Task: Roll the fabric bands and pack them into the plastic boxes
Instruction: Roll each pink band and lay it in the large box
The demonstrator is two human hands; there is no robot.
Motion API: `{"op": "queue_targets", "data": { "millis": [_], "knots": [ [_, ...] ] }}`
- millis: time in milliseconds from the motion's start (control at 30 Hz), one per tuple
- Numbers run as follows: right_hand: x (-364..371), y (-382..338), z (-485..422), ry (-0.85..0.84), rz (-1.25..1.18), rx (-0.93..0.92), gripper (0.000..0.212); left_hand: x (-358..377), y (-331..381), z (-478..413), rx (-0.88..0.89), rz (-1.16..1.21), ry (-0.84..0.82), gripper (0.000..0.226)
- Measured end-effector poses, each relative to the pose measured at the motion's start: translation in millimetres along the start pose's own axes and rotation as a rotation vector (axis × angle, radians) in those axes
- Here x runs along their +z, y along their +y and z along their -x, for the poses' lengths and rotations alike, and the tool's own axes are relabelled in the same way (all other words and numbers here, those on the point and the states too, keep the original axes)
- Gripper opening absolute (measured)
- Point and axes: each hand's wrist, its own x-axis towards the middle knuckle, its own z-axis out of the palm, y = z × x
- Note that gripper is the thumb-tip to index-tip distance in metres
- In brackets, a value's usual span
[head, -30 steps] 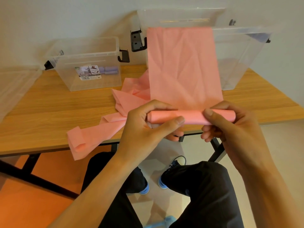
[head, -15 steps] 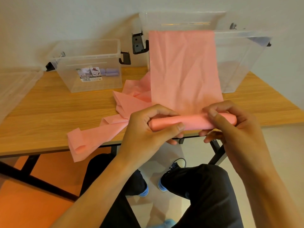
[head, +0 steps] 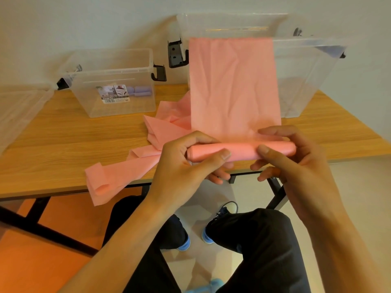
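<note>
A long pink fabric band [head: 233, 85] hangs over the front rim of the large clear plastic box [head: 306, 77] and runs down to a rolled part [head: 243, 152] held over the table's front edge. My left hand [head: 186, 166] grips the roll's left end, thumb on top. At the roll's right end, my right hand [head: 296, 166] has its fingers curled round it. The band's loose tail [head: 118, 174] lies crumpled on the table and droops over its edge. A smaller clear box [head: 114, 81] at the back left holds purple rolls [head: 140, 90].
The wooden table [head: 63, 144] stands against a white wall. A clear plastic sheet or lid [head: 19, 108] lies at the far left. My legs in dark trousers and my shoes show below the table edge, above an orange floor area.
Both hands have turned the roll a little, fingers shifting on it. The roll looks slightly thicker and the view has tilted a bit.
</note>
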Motion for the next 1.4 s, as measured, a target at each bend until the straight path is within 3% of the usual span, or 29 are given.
{"op": "queue_targets", "data": {
  "millis": [100,233,367,533,767,967,1200,1400],
  "knots": [
    [-0.9,-0.1,-0.7,0.017,-0.021,-0.005,0.024,1.3,1.2,0.1,-0.009,0.015,0.008,0.021],
    [-1.8,-2.2,-1.7,0.057,0.0,0.002,0.04,2.5,1.2,-0.1,0.015,0.033,0.043,0.021],
    [-2.3,-4.5,-2.0,0.019,-0.005,-0.01,0.039,3.4,0.7,-0.8,0.003,0.022,0.039,0.01],
    [-4.7,-7.5,-7.2,0.018,0.018,-0.002,0.031,3.8,2.9,-0.2,-0.01,0.063,0.026,0.021],
    [-4.5,-6.9,-6.3,-0.007,0.019,-0.026,0.044,4.9,0.7,-1.8,-0.007,0.044,0.021,0.021],
    [-7.3,-6.7,-7.8,0.025,0.047,-0.044,0.03,5.9,1.6,-0.3,0.001,0.051,0.011,0.023],
    [-7.9,-9.3,-7.1,0.005,0.036,-0.037,0.035,7.3,-1.8,-1.7,0.006,0.044,0.017,0.013],
    [-10.0,-7.9,-9.0,0.043,0.054,-0.03,0.031,7.8,0.6,-0.6,-0.002,0.067,-0.036,0.027]
  ]
}}
